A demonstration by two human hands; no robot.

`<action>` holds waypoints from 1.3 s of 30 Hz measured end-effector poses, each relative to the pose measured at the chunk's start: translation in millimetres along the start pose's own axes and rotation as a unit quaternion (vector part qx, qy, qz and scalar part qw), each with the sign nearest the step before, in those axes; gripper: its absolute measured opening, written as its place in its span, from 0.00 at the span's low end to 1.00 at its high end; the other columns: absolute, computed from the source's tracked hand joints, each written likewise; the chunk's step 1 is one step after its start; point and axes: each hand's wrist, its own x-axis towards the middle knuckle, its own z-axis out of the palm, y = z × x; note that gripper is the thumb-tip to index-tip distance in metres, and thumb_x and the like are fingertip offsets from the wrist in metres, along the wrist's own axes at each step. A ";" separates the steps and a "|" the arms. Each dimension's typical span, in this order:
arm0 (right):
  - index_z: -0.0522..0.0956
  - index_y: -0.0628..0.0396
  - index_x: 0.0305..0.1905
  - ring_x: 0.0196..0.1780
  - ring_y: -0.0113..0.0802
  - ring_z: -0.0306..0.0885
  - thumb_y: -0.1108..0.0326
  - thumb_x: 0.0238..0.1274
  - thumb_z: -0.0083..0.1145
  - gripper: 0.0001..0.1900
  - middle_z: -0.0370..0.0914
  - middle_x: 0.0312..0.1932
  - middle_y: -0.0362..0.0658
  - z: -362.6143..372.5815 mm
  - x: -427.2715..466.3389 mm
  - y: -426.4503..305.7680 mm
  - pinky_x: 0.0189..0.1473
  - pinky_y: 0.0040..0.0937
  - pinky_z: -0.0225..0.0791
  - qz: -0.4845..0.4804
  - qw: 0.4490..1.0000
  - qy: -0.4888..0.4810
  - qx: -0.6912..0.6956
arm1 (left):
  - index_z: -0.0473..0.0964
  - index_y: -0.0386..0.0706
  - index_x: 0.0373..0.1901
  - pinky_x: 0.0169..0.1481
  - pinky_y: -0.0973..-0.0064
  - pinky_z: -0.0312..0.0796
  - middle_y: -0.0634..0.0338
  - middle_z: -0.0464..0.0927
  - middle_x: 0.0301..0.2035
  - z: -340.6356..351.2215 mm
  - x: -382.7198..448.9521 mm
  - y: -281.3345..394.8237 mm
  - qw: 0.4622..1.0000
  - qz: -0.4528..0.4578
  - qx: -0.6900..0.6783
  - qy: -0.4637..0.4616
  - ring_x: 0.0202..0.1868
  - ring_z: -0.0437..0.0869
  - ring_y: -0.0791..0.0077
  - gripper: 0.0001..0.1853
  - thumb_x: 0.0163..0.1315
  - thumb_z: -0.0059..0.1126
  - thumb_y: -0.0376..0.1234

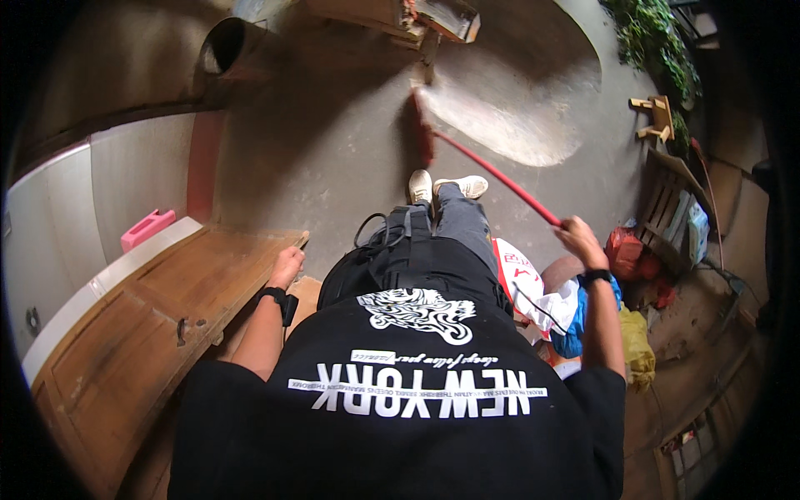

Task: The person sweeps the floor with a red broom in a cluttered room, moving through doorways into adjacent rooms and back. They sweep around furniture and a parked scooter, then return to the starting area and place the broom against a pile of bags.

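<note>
My right hand grips the upper end of a red broom handle. The handle slants forward and left to the red broom head, which lies on the grey floor ahead of my shoes and looks slightly blurred. On the other side, my left hand is curled into a loose fist with nothing visible in it. It is close to the edge of a brown wooden panelled piece with a small metal handle; whether they touch I cannot tell.
Plastic bags, including a blue one and a yellow one, are at my right. A small wooden stool and green leafy plants lie farther right. Ahead left is a bucket; a pink plastic item rests behind the wooden piece.
</note>
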 end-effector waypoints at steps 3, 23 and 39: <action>0.80 0.64 0.36 0.39 0.57 0.78 0.61 0.60 0.56 0.14 0.77 0.31 0.62 -18.5 -39.6 20.9 0.41 0.47 0.70 0.028 0.998 0.048 0.012 | 0.75 0.37 0.29 0.30 0.74 0.67 0.61 0.74 0.19 4.7 11.7 -3.2 1.000 0.027 -0.001 -0.013 0.23 0.75 0.75 0.11 0.61 0.51 0.37; 0.79 0.57 0.35 0.34 0.51 0.81 0.62 0.60 0.56 0.10 0.80 0.27 0.53 -30.5 -94.6 15.3 0.38 0.47 0.73 0.012 0.971 0.124 -0.203 | 0.76 0.36 0.30 0.31 0.73 0.69 0.60 0.76 0.19 8.6 42.7 21.9 0.998 0.062 0.018 -0.022 0.23 0.77 0.74 0.12 0.59 0.51 0.37; 0.81 0.60 0.40 0.46 0.56 0.79 0.61 0.59 0.51 0.15 0.79 0.39 0.60 16.6 89.2 -264.8 0.47 0.47 0.73 -0.265 0.959 -0.029 -0.099 | 0.75 0.35 0.26 0.31 0.72 0.69 0.58 0.76 0.19 3.4 -31.4 -49.9 0.996 -0.014 -0.056 0.068 0.23 0.77 0.73 0.12 0.60 0.49 0.34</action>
